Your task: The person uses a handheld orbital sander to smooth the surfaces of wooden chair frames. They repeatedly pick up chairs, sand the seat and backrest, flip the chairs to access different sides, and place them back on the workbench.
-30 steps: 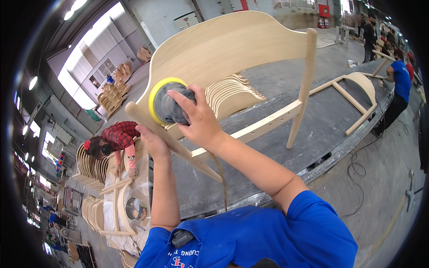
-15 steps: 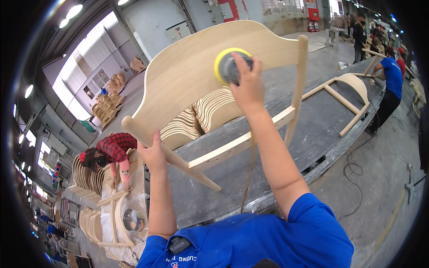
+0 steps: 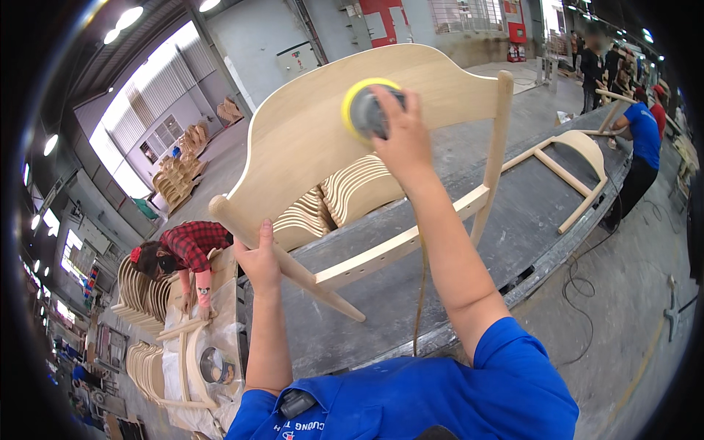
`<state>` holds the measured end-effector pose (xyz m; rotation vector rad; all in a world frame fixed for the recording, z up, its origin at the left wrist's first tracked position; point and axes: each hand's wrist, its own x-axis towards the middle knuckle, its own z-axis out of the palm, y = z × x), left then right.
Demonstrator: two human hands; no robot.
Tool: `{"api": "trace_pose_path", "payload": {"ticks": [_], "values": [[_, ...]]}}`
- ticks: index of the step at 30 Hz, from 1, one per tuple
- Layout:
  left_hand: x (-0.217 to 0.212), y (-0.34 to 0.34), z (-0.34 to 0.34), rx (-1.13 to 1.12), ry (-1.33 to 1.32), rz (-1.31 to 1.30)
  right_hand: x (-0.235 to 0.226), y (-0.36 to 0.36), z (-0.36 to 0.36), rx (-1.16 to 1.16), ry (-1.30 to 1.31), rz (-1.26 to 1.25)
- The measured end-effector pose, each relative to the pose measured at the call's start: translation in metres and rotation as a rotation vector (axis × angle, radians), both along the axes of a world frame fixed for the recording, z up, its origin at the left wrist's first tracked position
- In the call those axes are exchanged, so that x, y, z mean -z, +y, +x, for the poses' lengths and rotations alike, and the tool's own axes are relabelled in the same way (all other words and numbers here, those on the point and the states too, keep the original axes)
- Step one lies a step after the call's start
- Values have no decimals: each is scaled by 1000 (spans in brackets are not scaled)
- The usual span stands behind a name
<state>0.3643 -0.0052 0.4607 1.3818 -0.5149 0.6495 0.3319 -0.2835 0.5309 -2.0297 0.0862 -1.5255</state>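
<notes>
A pale wooden chair back frame [image 3: 293, 125] stands tilted on the grey workbench [image 3: 323, 337], with a broad curved panel between two round posts. My left hand [image 3: 258, 262] is closed round its left post [image 3: 293, 271], below the post's top end. My right hand [image 3: 405, 136] grips a round orbital sander [image 3: 367, 110] with a grey body and a yellow pad. The pad lies against the face of the curved panel, near its middle. A thin hose [image 3: 419, 308] hangs down past my right forearm. Below the panel runs a crossrail [image 3: 403, 242] with small holes.
Stacked curved wooden panels [image 3: 352, 191] stand beyond the frame. Another chair frame [image 3: 565, 172] lies on the bench to the right. A person in a checked shirt [image 3: 194, 246] works at the left table beside a metal bowl [image 3: 215, 364]. Cables [image 3: 579, 293] trail across the floor.
The sander has moved slightly left across the panel with my right hand. The chair frame sits a little lower and further right in view; my left hand keeps its hold.
</notes>
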Motion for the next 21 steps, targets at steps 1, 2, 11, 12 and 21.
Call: {"api": "trace_pose_path", "payload": {"ticks": [1,2,11,12,21], "values": [[1,0,0,21,30,-14,-6,10,3,-83,35,-47],[0,3,0,8,17,-2,-13,23,6,-164,70,-92],[2,-3,-1,-6,-11,10,-39,13,12,-73,87,-75],[3,-6,-1,-7,-34,-1,-42,6,12,-8,67,-40],[5,-5,-3,11,-53,11,-53,27,17,-112,111,-96]]}}
